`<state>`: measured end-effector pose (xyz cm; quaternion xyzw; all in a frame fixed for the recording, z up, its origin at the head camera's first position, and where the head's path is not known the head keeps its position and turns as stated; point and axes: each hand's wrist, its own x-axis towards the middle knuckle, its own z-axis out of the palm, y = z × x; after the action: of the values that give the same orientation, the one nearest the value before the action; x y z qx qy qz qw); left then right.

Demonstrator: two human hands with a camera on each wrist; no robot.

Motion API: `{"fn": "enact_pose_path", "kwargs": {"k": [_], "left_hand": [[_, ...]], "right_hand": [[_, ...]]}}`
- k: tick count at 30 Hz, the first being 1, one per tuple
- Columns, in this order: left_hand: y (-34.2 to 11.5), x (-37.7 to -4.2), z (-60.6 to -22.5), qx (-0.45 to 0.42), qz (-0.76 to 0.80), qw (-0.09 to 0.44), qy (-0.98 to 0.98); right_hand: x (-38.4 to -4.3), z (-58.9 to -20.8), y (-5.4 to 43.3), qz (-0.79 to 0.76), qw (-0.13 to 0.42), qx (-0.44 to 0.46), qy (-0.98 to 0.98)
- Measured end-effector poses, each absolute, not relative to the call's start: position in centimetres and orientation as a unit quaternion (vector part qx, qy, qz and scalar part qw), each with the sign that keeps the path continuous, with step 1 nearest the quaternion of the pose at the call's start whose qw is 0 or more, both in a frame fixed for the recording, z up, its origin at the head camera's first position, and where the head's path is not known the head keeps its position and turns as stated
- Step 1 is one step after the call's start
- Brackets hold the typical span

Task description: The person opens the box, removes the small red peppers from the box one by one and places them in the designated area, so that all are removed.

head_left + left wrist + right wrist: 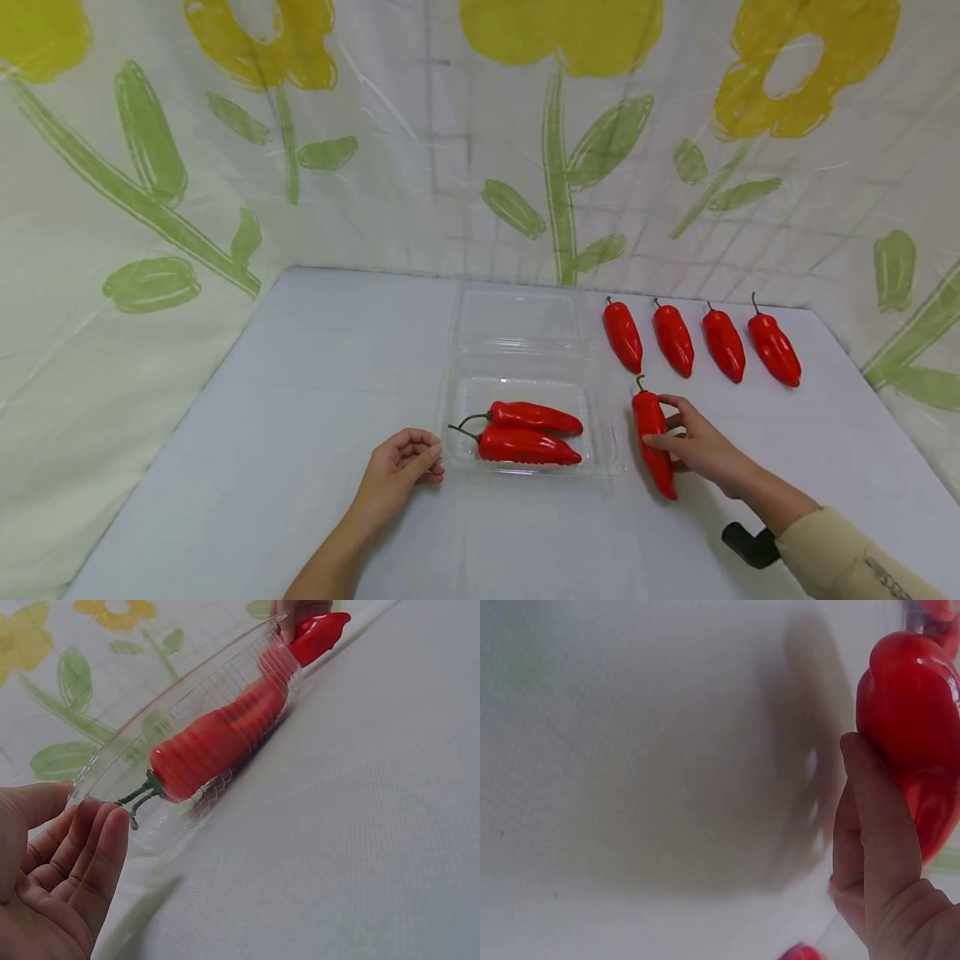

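Note:
An open clear plastic clamshell container [467, 400] holds two red peppers lying side by side, a rear one [536, 416] and a front one [527, 446], stems to the left. At its left rim, my left hand [402, 467] pinches the edge between thumb and fingertips; the left wrist view shows the hand [71, 862] beside the green stems. My right hand [693, 444] grips another red pepper [655, 437] to the right of the container, thumb on one side and fingers on the other. That pepper, stem pointing away, casts a shadow on the table in the right wrist view.
Several red peppers [672, 340] lie in a row at the back right of the white-covered table [315, 358]. The container's lid [517, 317] lies folded back behind it. A curtain with painted flowers [375, 208] hangs along the back. A black object [752, 546] shows beside my right sleeve.

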<state>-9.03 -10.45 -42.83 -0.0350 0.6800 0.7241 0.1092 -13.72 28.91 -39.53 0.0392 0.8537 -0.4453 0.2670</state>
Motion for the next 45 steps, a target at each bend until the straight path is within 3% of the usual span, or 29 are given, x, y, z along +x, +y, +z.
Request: {"fn": "enact_pose_path", "kwargs": {"k": [45], "left_hand": [[-10.4,-9.1,-43.0,-0.038,0.724,0.107,0.681]], "right_hand": [[-15.0,-39.4,30.1,-0.395,0.272,0.039,0.877]]}}
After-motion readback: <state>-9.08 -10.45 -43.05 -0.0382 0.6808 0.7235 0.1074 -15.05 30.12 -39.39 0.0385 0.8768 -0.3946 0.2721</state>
